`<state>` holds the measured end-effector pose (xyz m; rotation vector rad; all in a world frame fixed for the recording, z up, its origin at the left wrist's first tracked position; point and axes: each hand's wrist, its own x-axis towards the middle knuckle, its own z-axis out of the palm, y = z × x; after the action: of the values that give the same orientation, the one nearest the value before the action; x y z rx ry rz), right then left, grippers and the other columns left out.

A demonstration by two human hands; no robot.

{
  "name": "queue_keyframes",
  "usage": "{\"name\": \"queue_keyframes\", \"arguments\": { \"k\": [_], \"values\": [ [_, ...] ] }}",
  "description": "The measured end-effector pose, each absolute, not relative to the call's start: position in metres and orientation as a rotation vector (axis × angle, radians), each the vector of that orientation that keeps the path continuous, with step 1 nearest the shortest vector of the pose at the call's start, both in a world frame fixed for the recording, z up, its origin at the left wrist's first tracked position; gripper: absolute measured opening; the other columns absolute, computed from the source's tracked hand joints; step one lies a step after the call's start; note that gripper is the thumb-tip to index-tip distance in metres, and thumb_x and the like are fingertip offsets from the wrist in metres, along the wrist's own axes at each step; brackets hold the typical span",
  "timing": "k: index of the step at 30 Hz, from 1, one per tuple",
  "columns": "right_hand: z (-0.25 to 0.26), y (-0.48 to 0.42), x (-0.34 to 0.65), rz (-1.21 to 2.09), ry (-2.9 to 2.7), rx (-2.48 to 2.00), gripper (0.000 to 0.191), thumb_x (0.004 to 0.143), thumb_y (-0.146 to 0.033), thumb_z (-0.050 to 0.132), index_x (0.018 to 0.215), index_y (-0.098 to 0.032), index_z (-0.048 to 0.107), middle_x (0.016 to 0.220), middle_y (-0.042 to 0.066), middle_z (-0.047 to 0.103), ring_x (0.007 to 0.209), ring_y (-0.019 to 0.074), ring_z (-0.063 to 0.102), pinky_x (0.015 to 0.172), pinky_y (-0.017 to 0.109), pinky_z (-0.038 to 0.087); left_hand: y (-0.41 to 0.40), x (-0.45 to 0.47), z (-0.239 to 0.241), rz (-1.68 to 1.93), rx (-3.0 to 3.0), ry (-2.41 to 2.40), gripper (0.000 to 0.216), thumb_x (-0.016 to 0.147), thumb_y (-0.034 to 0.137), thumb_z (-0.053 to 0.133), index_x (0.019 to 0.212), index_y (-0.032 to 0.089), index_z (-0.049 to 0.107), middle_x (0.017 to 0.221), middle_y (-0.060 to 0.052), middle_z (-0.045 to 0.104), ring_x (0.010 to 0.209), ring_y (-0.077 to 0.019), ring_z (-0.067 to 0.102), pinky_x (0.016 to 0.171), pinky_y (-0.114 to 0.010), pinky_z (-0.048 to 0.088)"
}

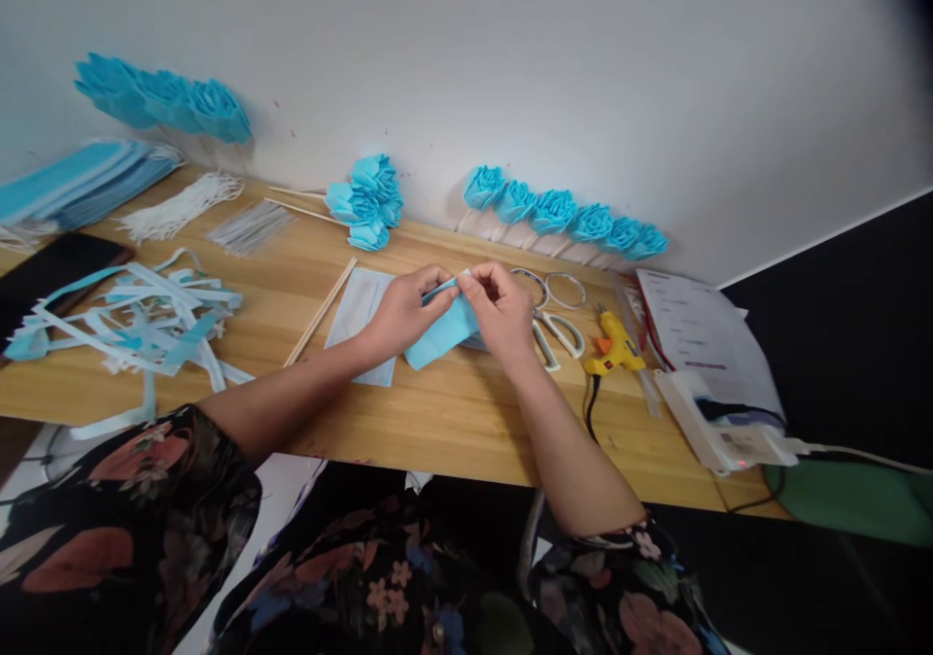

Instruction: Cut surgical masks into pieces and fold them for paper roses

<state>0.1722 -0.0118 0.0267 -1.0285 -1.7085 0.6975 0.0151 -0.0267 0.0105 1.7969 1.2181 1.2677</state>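
A piece of light blue fabric [442,336], like face mask cloth, hangs between my two hands above the table. My left hand [408,310] pinches its upper edge from the left. Close beside it, my right hand [501,307] grips the same edge, thumb and fingers pressed together. Under my left hand lies a pale flat mask sheet [357,315], partly covered by the hand and wrist. Just right of my right hand are white-handled scissors [560,336], their blades hidden.
Blue fabric flowers on sticks [552,211] lean along the wall. Cut strips [160,315], a phone [54,281], stacked masks [87,184] and wooden sticks [321,310] lie left. A yellow glue gun [614,346], papers [704,329] and a power strip [729,441] are right.
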Motion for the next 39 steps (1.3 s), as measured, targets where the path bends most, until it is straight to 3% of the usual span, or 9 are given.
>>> {"name": "queue_keyframes", "arguments": {
  "k": [10,33,39],
  "values": [
    [0.0246,-0.0110,0.1741,0.667,-1.708,-1.009,0.019,0.090,-0.036,0.064,0.077,-0.022,0.062,0.068,-0.003,0.062,0.061,0.0113,0.053,0.058,0.026,0.041,-0.0251,0.0144,0.0126,1.265,1.669,1.104,0.025,0.089,0.036,0.059,0.072,0.017,0.056,0.066,0.002,0.054,0.062,-0.0102,0.046,0.058,-0.023,0.038],
    [0.0271,-0.0098,0.1788,0.765,-1.785,-1.021,0.025,0.089,-0.043,0.063,0.077,-0.022,0.061,0.061,-0.006,0.053,0.056,0.0099,0.043,0.053,0.025,0.034,-0.0260,0.0156,0.0124,1.237,1.624,1.092,0.026,0.086,0.039,0.060,0.070,0.018,0.057,0.066,0.001,0.056,0.064,-0.0111,0.049,0.058,-0.023,0.038],
    [0.0256,-0.0107,0.1793,0.561,-1.809,-1.035,0.024,0.090,-0.040,0.062,0.074,-0.022,0.059,0.064,-0.004,0.058,0.058,0.0108,0.047,0.058,0.026,0.038,-0.0259,0.0165,0.0126,1.210,1.575,1.040,0.028,0.084,0.041,0.062,0.070,0.018,0.056,0.065,0.002,0.054,0.061,-0.0107,0.047,0.057,-0.023,0.039]
  ]
}}
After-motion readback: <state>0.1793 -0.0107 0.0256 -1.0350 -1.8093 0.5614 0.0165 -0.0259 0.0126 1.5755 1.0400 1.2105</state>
